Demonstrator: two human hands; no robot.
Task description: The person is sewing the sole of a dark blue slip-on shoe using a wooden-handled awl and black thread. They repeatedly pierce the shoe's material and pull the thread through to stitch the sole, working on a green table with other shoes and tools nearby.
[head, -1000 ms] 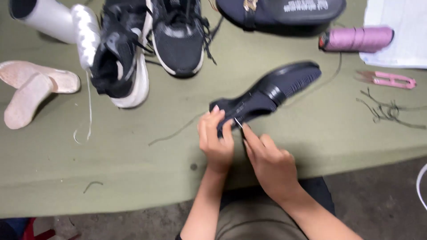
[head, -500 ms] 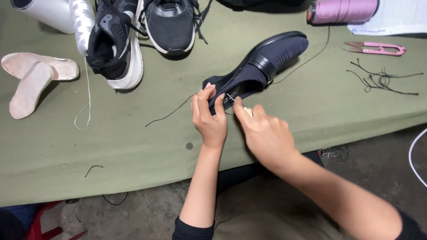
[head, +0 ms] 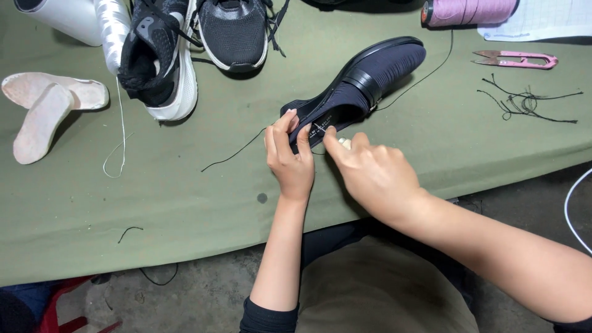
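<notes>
The dark slip-on shoe point(head: 364, 86) under my fingers looked like ribbed knit cloth, matt, with a smoother, faintly glossy band across its middle and a shiny rubbery sole edge. It lay on the table cover point(head: 185, 197), a dull olive woven cloth. Beyond the shoe's toe, the snips point(head: 515, 59) had pink plastic-looking handles and grey metal blades. Left of the shoe, the black sneakers point(head: 191, 43) showed mesh fabric over smooth white soles.
</notes>
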